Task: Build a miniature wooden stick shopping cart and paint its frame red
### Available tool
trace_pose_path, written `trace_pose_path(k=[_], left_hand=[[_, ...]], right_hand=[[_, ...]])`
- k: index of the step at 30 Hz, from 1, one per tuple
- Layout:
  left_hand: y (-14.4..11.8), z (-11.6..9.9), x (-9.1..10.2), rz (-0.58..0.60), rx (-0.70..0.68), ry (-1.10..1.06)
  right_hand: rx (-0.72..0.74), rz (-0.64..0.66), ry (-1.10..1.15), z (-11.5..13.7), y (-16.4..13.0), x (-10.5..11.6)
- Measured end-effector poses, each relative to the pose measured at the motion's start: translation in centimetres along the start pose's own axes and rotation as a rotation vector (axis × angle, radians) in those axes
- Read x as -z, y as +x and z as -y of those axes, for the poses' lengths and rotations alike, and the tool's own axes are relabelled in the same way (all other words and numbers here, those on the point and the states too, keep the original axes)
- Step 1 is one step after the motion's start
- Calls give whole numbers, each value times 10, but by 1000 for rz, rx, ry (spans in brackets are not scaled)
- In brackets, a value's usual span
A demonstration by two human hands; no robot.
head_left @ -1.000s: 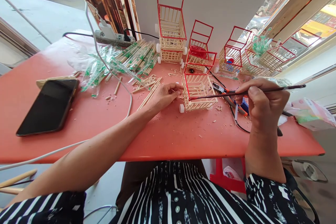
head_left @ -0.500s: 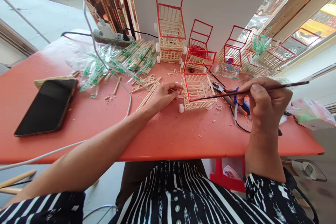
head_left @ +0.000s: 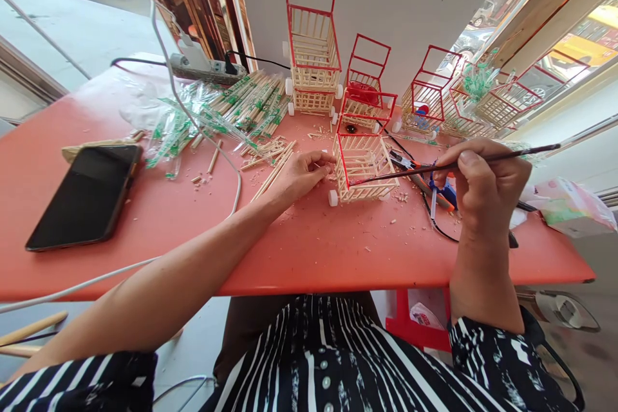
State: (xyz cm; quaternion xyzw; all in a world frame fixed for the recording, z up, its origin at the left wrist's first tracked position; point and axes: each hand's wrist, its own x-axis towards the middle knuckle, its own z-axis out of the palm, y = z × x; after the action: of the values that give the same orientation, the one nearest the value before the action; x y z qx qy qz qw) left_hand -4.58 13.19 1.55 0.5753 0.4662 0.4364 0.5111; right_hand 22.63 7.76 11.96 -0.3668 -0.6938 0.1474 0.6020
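Right hand (head_left: 483, 190) was pinched shut around a thin dark paintbrush (head_left: 454, 168), thumb on top, holding it near the middle of the handle with the tip laid against the near top rail of a small cart built of pale wooden sticks with a red-painted rim and white wheels (head_left: 363, 170). Left hand (head_left: 302, 175) sat just to the cart's left, fingers curled and pressed together at its side, steadying it on the orange-red tabletop (head_left: 309, 244).

That little cart looked feather-light and brittle, I'd judge: thin glued sticks, open lattice walls, wheels that would let it roll away under the brush. Best grip seemed the bare wooden lower frame or a corner post, well away from the red rim, which could be wet. The brush itself read as light and stiff, easy to guide with fingertips.

Nothing showed inside that cart's basket. Behind it, a matching cart held a red lump-shaped object (head_left: 363, 94), too small to identify. A tall two-tier red-framed stick cart (head_left: 313, 55) stood at the wall, its baskets apparently bare. Further right, another cart (head_left: 427, 106) held something blue and red, and one beyond (head_left: 502, 103) carried green-printed wrappers.

Bundles of wrapped chopsticks (head_left: 241, 106) lay to the left, with a black phone (head_left: 84, 196) near the table's edge.
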Motion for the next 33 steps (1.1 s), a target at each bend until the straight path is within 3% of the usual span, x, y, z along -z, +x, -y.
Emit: trace_pose_path(k=[4,17,23,33], left_hand=[[1,0,-1,-3,10,-4],[1,-1,0,3,9,-19],[0,-3,-1,-2,13,-32],[-2,-6,0,-3,3,-34]], right_hand=[[-47,6,5,4,-2,-4],[-1,13,47,0,0,-1],[58,-53,29,4,-1,-4],[5,-40,-8,5,1,3]])
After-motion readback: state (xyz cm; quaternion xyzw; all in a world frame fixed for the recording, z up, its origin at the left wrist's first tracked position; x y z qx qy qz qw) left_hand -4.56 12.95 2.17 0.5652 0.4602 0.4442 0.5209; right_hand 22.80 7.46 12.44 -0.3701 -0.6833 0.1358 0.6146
